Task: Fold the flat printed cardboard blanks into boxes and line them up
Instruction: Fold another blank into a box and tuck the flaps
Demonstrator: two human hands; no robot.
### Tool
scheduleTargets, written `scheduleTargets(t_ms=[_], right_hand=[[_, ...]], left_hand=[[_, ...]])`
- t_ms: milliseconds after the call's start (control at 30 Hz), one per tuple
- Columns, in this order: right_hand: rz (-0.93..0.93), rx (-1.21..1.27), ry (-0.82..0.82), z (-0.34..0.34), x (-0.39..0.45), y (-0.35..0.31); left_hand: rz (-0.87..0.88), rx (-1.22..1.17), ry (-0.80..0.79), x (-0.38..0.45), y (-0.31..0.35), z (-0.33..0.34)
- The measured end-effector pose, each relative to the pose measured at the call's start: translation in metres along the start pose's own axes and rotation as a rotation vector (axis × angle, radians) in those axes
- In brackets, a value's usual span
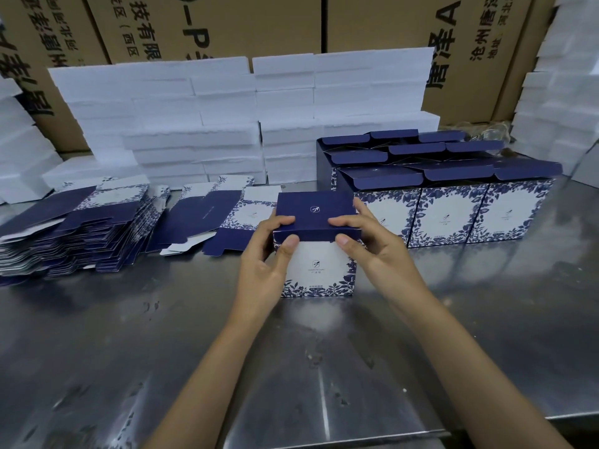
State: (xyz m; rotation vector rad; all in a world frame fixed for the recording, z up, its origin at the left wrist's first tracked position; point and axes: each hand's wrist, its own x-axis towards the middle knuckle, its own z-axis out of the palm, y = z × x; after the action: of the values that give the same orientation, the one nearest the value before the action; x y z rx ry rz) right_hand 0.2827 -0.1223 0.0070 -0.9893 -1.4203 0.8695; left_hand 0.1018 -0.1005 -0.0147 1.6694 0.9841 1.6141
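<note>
Nearest, both hands clamp 1 folded box (319,251) on the table (324,367): left hand (270,254) and right hand (369,246) pinch its lid corners. Beyond-right, the finished row (450,205) lies closer to the right hand; flat blanks (81,228) sit far-left.

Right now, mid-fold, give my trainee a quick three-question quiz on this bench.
1. True or false: the box in the hands stands on the table.
2. Which side of it holds the flat blanks: A) left, B) right?
3. What are both thumbs pressing?

Key:
1. True.
2. A; the finished boxes stand on the right.
3. The box's navy lid flap, left hand and right hand gripping it.
</note>
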Motion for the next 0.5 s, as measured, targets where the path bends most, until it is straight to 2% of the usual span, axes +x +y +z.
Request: scheduleTargets(t_ms=[133,233,367,500], right_hand=[[-0.021,-0.027,0.118,0.009,-0.007,0.004],[0.012,0.054,0.075,0.017,-0.011,-0.002],[-0.020,0.048,0.048,0.021,-0.001,-0.024],[-0.103,-0.006,0.122,0.012,0.031,-0.062]], left_hand=[[-0.041,-0.003,0.028,-0.004,0.002,0.002],[-0.093,-0.042,0.073,-0.015,0.005,0.002],[0.039,0.058,0.240,-0.018,0.022,0.009],[0.153,0.047,0.289,0.019,0.054,0.019]])
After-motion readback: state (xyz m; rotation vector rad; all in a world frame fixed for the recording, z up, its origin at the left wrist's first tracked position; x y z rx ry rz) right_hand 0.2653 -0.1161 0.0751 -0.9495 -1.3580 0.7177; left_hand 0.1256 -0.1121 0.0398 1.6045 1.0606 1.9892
